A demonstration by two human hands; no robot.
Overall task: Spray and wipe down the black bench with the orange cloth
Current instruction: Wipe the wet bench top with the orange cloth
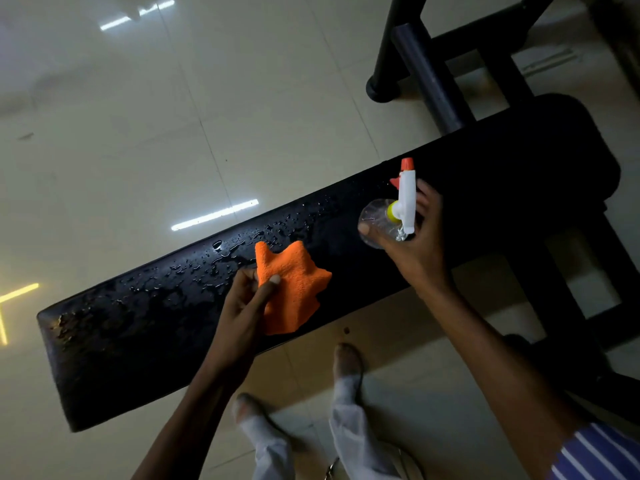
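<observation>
The black bench (145,334) runs diagonally from lower left to upper right, its pad beaded with water droplets along the far edge and middle. My left hand (247,299) pinches the orange cloth (294,289) just above the bench's middle, the cloth hanging crumpled. My right hand (415,237) grips a clear spray bottle (379,220) with a white trigger head and orange nozzle, held over the bench to the right of the cloth, nozzle pointing away from me.
The bench's black metal frame and posts (426,71) rise at the upper right and continue down the right side. Glossy pale floor tiles (173,116) surround the bench. My own feet (346,362) stand on the floor just under the near edge.
</observation>
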